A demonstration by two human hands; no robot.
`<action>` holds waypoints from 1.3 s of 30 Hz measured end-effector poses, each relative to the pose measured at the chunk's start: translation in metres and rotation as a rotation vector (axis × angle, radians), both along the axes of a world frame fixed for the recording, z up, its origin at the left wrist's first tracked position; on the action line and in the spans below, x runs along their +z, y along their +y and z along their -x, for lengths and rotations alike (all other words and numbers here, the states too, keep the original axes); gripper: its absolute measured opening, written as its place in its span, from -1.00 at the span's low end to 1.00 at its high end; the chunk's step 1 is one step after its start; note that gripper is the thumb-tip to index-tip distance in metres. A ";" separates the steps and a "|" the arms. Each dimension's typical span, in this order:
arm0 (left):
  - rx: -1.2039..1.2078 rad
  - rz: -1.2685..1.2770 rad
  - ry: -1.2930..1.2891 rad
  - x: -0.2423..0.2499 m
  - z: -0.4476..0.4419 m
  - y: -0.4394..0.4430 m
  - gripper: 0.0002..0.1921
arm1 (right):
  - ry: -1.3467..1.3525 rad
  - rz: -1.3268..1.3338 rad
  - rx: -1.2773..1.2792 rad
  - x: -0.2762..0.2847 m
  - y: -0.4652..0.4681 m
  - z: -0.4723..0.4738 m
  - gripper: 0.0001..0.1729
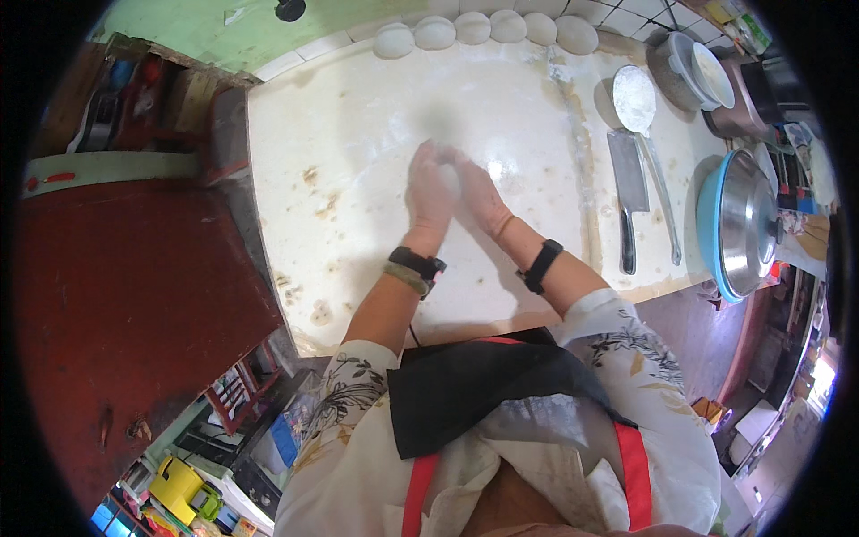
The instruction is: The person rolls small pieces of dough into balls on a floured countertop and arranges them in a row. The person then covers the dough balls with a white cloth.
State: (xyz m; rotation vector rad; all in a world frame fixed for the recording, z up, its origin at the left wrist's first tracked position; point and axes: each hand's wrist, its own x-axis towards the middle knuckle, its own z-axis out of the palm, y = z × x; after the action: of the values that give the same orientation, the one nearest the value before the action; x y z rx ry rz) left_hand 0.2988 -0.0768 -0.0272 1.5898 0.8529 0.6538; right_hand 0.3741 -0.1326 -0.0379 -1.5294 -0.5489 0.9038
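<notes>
My left hand [429, 188] and my right hand [478, 189] are cupped together over the middle of a pale, floured work board [362, 221]. Between the palms is a pale lump of dough [449, 180], mostly hidden and slightly blurred. The fingertips meet at its far side. Along the board's back edge stands a row of several rounded, floured dough pieces [508, 27]. To the right lie a cleaver [629, 181] with a black handle and a long-handled metal ladle [634, 101] filled with white flour.
At the right edge stands a light-blue basin [710, 228] with a domed metal lid [745, 225]. Stacked bowls [711, 77] are at the back right, beside a tiled wall. A dark red panel [134, 268] lies left of the board, across a gap.
</notes>
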 end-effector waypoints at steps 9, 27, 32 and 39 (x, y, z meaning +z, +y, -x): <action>-0.022 0.066 0.056 -0.010 0.012 -0.006 -0.51 | -0.360 0.002 -0.007 -0.001 -0.005 0.007 -0.45; 0.023 -0.021 0.078 -0.026 0.017 -0.019 -0.54 | 0.488 -0.164 -0.276 0.010 -0.006 0.018 -0.44; 0.144 0.073 -0.004 -0.020 0.014 -0.017 -0.52 | 0.319 -0.150 -0.208 0.003 -0.011 0.017 -0.47; 0.279 0.142 -0.036 -0.019 0.015 -0.014 -0.55 | 0.007 -0.161 -0.109 -0.011 -0.008 0.022 -0.55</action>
State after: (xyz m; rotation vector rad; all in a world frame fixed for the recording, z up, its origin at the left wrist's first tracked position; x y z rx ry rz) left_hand 0.2839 -0.0908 -0.0461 1.3403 1.0812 0.7981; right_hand 0.3523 -0.1408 -0.0489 -1.3963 -0.5160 0.7624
